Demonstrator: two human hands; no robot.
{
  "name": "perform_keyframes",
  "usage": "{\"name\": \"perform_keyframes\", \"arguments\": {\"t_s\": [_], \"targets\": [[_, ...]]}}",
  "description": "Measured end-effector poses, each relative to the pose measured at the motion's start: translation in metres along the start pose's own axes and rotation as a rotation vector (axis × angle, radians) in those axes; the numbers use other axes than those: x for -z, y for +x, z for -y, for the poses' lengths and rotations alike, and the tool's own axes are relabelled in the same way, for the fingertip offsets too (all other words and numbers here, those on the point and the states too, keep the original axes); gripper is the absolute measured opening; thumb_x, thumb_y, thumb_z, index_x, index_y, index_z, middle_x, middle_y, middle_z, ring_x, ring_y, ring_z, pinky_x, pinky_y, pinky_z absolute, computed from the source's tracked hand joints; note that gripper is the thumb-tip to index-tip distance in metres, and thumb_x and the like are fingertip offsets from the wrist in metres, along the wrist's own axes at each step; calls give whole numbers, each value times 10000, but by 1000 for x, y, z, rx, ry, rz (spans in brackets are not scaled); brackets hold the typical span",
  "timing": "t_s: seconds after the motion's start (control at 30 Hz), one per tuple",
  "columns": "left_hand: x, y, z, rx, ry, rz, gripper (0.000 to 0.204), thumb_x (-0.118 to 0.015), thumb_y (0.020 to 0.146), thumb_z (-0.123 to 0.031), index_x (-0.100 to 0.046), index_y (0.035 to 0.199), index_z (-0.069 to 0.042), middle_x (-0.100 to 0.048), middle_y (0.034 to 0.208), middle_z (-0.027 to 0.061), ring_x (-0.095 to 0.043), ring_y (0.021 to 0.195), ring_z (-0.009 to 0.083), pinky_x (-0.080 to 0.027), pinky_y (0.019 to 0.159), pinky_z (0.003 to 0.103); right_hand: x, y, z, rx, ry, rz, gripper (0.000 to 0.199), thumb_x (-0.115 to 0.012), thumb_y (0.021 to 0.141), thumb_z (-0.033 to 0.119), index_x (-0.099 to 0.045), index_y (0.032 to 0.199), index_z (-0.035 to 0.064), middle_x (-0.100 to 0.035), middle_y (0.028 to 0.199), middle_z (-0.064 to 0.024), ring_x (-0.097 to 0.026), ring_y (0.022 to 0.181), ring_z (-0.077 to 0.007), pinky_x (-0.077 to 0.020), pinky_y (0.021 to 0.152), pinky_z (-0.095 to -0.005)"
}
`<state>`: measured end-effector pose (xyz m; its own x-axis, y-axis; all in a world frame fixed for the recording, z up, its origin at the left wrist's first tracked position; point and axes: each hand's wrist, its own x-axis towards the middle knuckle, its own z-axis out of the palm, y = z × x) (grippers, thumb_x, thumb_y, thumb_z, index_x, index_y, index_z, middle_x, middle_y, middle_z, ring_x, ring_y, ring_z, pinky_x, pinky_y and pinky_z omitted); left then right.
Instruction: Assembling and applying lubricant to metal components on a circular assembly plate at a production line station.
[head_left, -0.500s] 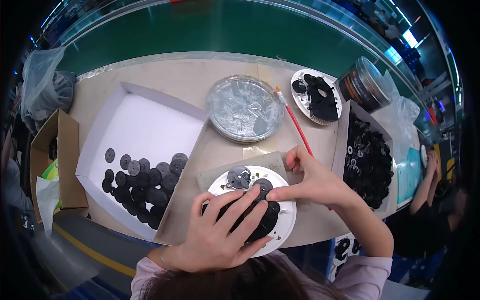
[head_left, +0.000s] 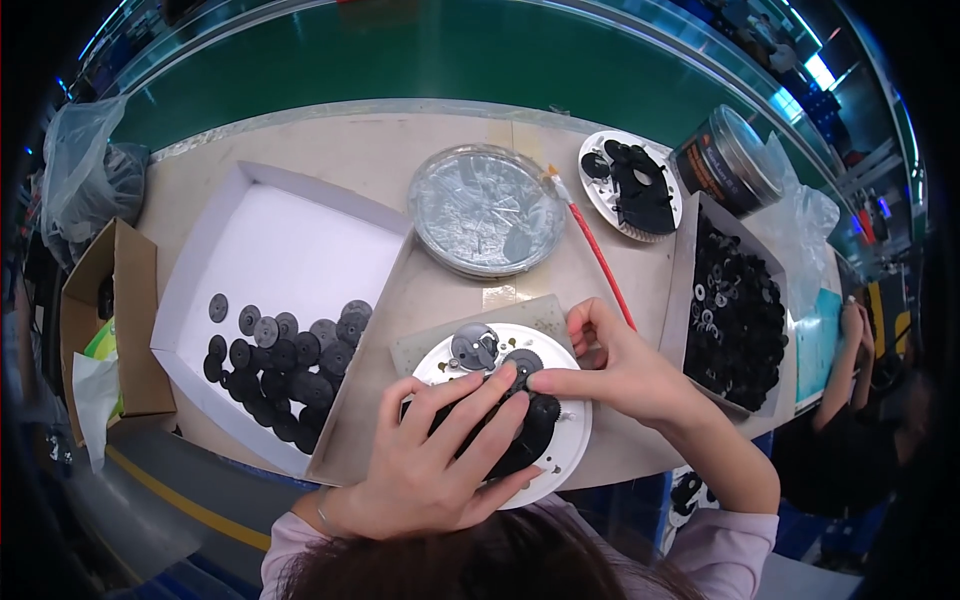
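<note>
1. Left hand (head_left: pixel 440 450): open, fingers spread flat on the black parts on the white round plate (head_left: pixel 570 440) at the bench's (head_left: pixel 380 150) near edge.
2. Right hand (head_left: pixel 625 365): forefinger extended, touching a black disc (head_left: pixel 523 362) on the plate.
3. White tray (head_left: pixel 280 260) of black discs: left side.
4. Foil dish (head_left: pixel 487 210): toward the far edge.

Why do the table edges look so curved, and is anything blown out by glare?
Head view: the fisheye lens bends the table edge toward the rim; corners fall dark; the white box is bright, nearly washed out; the foil dish glints; both hands stay sharp.
</note>
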<state>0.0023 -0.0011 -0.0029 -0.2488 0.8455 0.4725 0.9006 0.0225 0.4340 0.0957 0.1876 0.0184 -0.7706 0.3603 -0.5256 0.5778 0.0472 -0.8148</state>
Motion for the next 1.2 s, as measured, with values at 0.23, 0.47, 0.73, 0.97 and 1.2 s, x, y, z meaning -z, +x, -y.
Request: {"name": "perform_keyframes", "arguments": {"t_s": [0.23, 0.47, 0.73, 0.97, 1.2], "targets": [[3, 3, 0, -16, 43, 61, 537, -684, 696, -357, -580, 1155, -99, -537, 1212, 76, -513, 970, 193, -355, 798, 369, 10, -17, 5, 271, -115, -114, 220, -700, 780, 204, -553, 832, 48, -511, 762, 37, -424, 641, -19, -346, 574, -174], [3, 4, 1, -9, 28, 69, 515, -681, 702, -362, -587, 1145, -118, -529, 1217, 70, -497, 967, 204, -346, 813, 368, 2, -6, 23, 8, 14, 113, 101, -663, 799, 90, -628, 772, -1, -575, 578, 14, -473, 471, -10, -290, 431, -156], [3, 1, 1, -51, 37, 37, 385, -660, 728, -362, -629, 1060, -170, -529, 1220, 89, -490, 973, 209, -346, 795, 364, 13, -3, 30, -87, 35, 126, 118, -695, 770, 100, -631, 758, 1, -557, 519, 4, -454, 416, -18, -260, 379, -161], [4, 2, 2, -58, 42, 37, 451, -741, 648, -374, -644, 1046, -187, -561, 1181, 99, -514, 950, 239, -375, 736, 352, 15, 2, 33, -80, 7, 194, 127, -711, 752, 98, -637, 771, -3, -556, 509, -6, -462, 406, -26, -263, 371, -158], [3, 3, 2, -54, 37, 26, 451, -748, 633, -376, -648, 1032, -190, -572, 1173, 97, -516, 953, 234, -376, 739, 350, 17, 11, 35, -158, 46, 259, 139, -714, 750, 103, -626, 753, -5, -560, 507, -14, -467, 391, -42, -274, 355, -168]]}}
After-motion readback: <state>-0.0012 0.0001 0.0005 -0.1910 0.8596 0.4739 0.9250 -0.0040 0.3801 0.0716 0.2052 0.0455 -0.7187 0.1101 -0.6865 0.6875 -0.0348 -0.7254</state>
